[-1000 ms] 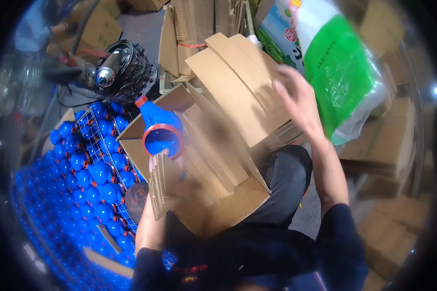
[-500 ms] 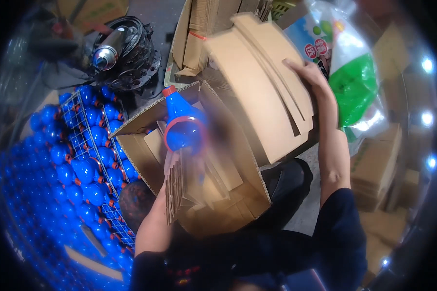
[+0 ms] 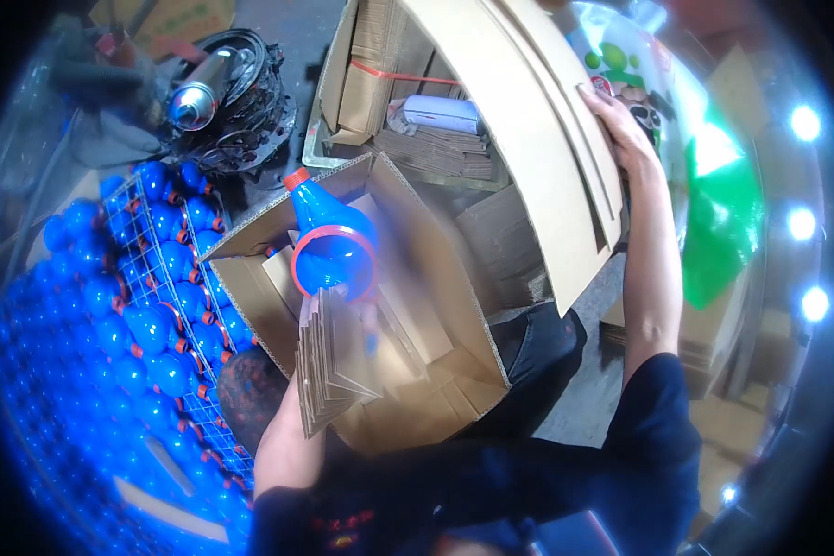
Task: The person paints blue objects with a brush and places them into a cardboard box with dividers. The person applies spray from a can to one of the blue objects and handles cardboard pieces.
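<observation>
My left hand [image 3: 312, 304], mostly hidden, is closed around a sheaf of folded cardboard dividers [image 3: 322, 375] above an open cardboard box [image 3: 468, 394]. Against its fingers is a glossy blue cone-shaped vessel [image 3: 335, 218] with an orange tip and orange rim; whether the hand also grips it is unclear. Cardboard strips [image 3: 417, 324] stand inside the box. With my right hand [image 3: 616, 125] I hold the far edge of a large tan cardboard piece [image 3: 514, 120] with layered flaps, tilted up at the right of the box.
Many round blue pieces with orange necks [image 3: 162, 324] fill the left side, around a wire rack [image 3: 157, 246]. A spray can [image 3: 197, 104] lies on a dark coil. Beyond the box are stacked cardboard [image 3: 435, 153] and a pale roll [image 3: 442, 113]. A green-and-white plastic bag [image 3: 723, 204] hangs right.
The large cardboard piece has moved up and right with my right hand, uncovering the pale roll and stacked cardboard. The dividers and blue vessel have shifted slightly left in view.
</observation>
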Demonstrator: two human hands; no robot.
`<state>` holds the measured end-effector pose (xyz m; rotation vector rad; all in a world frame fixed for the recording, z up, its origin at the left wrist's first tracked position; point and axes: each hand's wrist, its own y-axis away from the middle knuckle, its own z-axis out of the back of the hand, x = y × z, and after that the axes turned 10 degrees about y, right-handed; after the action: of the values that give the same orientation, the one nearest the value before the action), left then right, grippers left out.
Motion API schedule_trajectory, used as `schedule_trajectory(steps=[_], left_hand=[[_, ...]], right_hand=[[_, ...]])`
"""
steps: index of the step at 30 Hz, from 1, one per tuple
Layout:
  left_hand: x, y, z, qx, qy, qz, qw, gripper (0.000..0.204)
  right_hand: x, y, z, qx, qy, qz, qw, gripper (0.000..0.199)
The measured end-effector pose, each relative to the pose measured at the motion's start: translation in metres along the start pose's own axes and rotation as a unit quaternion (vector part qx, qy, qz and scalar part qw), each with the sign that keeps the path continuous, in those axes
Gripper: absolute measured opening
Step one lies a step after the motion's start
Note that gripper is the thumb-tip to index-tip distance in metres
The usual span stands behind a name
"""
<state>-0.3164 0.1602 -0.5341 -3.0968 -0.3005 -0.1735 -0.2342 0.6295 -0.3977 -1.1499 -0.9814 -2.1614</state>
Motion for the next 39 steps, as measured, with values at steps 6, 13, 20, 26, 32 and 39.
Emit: schedule_trajectory(steps=[6,13,20,26,32,39], left_hand=[[-0.009,0.003,-0.01,0.038,0.013,0.062,0.997,0.062],[0.012,0.032,0.028,-0.241,-0.041,-0.152,0.958,0.052],[0.028,0.004,-0.028,-0.318,-0.301,-0.312,0.843,0.04],[0.024,0.014,-0.042,-0.301,-0.372,-0.284,0.831,0.071],[0.032,0.01,-0.045,-0.337,-0.431,-0.287,0.786,0.081],[0.026,0.042,-0.005,-0.267,-0.441,-0.273,0.812,0.071]], right_hand=[[-0.024,-0.033,-0.042,0.184,0.37,0.013,0.911,0.067],[-0.021,-0.099,-0.094,0.025,0.47,0.218,0.855,0.038],[-0.056,-0.147,-0.138,0.139,0.737,0.084,0.656,0.051],[-0.006,-0.116,-0.109,-0.038,0.515,0.18,0.837,0.069],[0.059,-0.005,-0.058,-0.302,0.397,0.384,0.777,0.059],[0.09,0.178,-0.037,-0.208,0.159,0.344,0.902,0.068]])
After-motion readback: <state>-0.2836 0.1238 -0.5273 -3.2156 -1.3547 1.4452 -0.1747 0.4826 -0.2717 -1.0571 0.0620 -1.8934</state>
